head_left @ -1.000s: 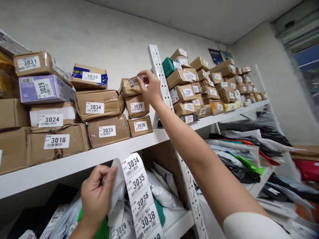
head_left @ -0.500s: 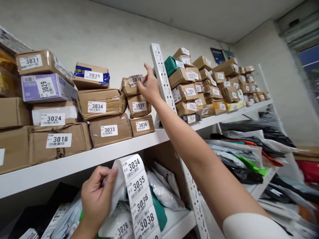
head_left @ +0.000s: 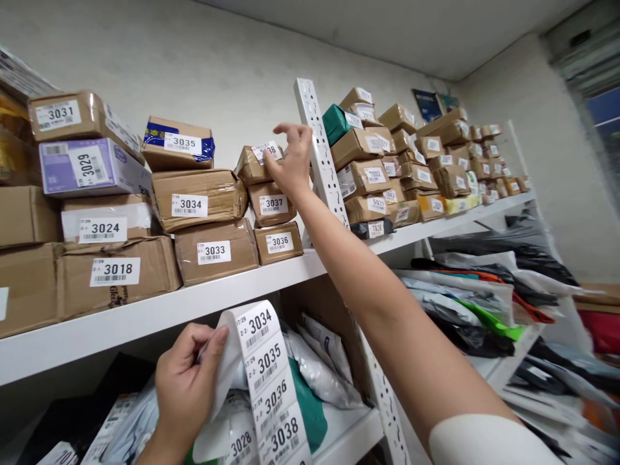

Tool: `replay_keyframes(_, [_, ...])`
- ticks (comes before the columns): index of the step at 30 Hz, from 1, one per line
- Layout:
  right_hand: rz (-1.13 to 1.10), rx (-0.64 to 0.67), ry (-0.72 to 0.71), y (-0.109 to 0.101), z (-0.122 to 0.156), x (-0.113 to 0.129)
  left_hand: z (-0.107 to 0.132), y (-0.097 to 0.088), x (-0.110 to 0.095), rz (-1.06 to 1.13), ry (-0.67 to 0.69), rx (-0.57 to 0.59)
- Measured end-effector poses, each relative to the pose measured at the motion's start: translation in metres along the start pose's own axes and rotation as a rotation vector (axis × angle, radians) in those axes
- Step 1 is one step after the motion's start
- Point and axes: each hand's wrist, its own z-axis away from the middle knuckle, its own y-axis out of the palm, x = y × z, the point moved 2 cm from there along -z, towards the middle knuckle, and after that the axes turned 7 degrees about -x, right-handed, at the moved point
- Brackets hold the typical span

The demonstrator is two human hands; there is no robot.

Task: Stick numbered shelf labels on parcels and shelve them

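We reach up to the box [head_left: 248, 170].
Our right hand [head_left: 290, 161] is half open and empty, perhaps touching it; our left hand [head_left: 186, 387] pinches the label strip [head_left: 266, 368].

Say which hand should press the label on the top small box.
Right: the right hand is at the top small box, fingers open; the left hand is below the shelf, gripping the label strip.

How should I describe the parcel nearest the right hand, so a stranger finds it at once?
On the white upper shelf, look just left of the white perforated metal upright. Three small brown cardboard parcels are stacked there; it is the top parcel, beside the right hand. Its label sits tilted, above parcels 3037 and 3036.
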Motion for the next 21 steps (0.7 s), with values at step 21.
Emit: replay_keyframes(21, [0.106,0.026,0.010,-0.011,0.021,0.043,0.008,-0.007,0.010,-0.007,-0.021,0.033])
